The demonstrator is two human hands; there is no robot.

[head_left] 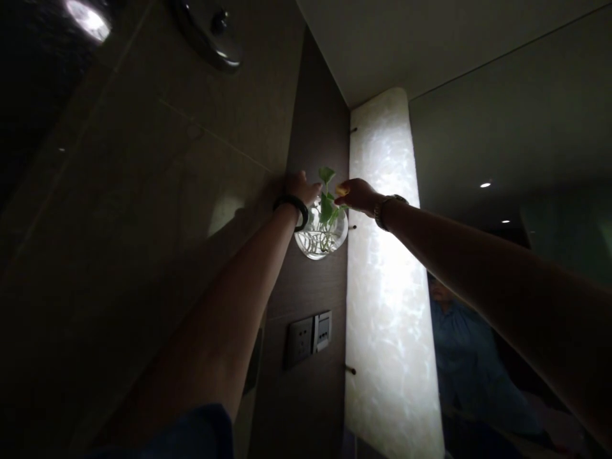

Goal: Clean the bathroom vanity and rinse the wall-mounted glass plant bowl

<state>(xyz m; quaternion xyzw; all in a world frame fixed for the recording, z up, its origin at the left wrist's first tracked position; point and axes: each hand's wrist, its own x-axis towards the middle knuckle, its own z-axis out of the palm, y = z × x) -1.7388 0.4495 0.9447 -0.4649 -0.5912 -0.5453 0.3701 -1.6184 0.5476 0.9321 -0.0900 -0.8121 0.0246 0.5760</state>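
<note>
A round glass vase [321, 241] hangs on a dark wood wall panel, holding water, roots and a small green plant [327, 203]. My left hand [302, 188] reaches up and rests on the vase's left rim, fingers curled over it; a dark band sits on that wrist. My right hand [354, 194] comes from the right with fingers pinched together at the plant's leaves, where a small yellowish bit shows at the fingertips. A metal watch is on the right wrist.
A tall lit white panel [387, 287] stands right of the vase. A wall socket and switch plate [310, 338] sit below it. A large mirror [516, 191] fills the right. Glossy tiles cover the left wall, with a metal fixture [210, 38] above.
</note>
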